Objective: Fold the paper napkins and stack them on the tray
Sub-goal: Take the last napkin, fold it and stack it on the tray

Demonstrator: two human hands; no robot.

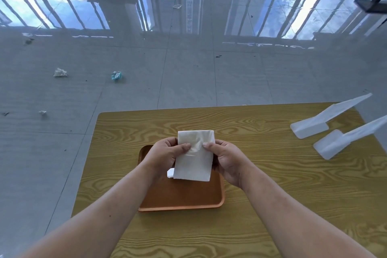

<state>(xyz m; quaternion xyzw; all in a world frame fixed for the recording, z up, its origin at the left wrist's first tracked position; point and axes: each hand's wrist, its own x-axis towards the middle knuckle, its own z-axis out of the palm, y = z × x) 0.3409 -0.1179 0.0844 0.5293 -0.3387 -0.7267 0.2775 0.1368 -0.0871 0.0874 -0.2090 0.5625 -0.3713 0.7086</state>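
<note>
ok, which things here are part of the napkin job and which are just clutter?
Job:
- napkin, held in left hand and right hand
- tray
- white bit beneath the napkin

Clutter:
- two white plastic pieces on the table
- scraps on the floor

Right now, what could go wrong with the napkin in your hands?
Both hands, left and right, pinch the napkin only near its middle, above the tray, so the loose lower edge could flop open. A white piece peeks out beneath it; setting the napkin down crooked might make an uneven stack.
</note>
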